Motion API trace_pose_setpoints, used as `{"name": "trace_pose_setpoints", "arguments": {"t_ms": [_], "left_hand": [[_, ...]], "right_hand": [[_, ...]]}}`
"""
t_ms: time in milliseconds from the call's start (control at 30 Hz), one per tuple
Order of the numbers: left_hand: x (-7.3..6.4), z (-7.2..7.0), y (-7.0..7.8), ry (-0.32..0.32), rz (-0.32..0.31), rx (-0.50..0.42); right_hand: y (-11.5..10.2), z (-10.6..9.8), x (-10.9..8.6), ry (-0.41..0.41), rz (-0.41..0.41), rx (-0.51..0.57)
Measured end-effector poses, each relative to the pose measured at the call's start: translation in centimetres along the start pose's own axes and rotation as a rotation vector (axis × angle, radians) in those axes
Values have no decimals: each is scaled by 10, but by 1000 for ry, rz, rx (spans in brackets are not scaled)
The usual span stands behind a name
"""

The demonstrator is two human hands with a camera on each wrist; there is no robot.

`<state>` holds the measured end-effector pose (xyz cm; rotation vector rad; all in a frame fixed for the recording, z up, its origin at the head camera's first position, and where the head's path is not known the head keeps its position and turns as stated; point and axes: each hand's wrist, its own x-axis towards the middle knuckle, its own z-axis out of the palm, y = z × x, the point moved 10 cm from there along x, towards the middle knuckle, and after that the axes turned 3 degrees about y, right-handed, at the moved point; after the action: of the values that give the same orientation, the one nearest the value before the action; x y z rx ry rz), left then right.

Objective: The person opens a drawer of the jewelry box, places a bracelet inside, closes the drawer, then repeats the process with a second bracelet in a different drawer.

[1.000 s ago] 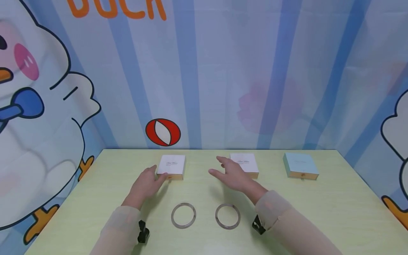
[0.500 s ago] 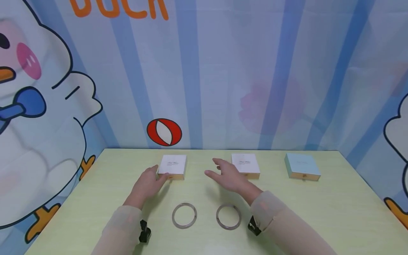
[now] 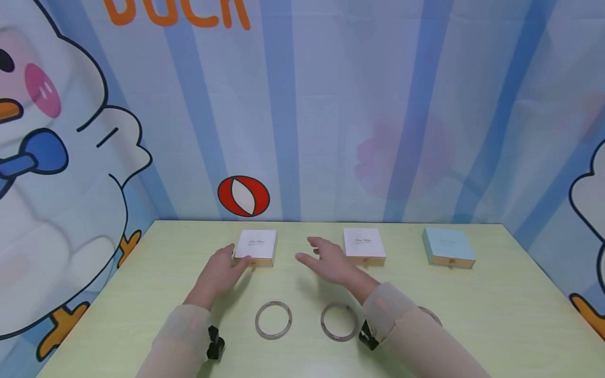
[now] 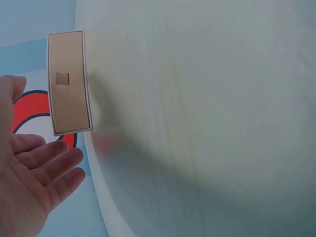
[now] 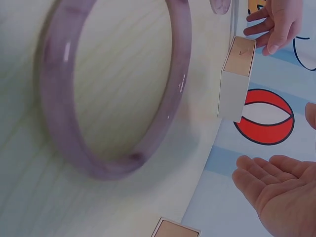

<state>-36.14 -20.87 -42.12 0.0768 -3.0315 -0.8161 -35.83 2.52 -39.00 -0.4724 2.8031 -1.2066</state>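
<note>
My left hand is at the near left corner of the left white box, its thumb overlapping the box's front edge in the head view. In the left wrist view that box's tan front with a small tab shows beside my spread fingers. My right hand hovers palm inward between the two white boxes, fingers loosely extended and holding nothing. Nearer me lie two greyish-purple bangles, the left bangle and the middle bangle. A third bangle is partly hidden by my right sleeve.
A second white box stands behind my right hand, with a light blue box further right. All rest on a pale yellow-green table. Behind its back edge hangs a cartoon-printed blue curtain.
My right hand has moved left, away from the second white box. The third bangle has come partly into sight beside my right sleeve. My left hand has stayed at the left box.
</note>
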Motion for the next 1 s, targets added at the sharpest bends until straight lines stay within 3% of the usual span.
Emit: {"name": "trace_pose_setpoints", "arguments": {"t_ms": [1000], "left_hand": [[0,2,3,20,30,-51]], "right_hand": [[-19,37,7,-77,-23,-32]]}}
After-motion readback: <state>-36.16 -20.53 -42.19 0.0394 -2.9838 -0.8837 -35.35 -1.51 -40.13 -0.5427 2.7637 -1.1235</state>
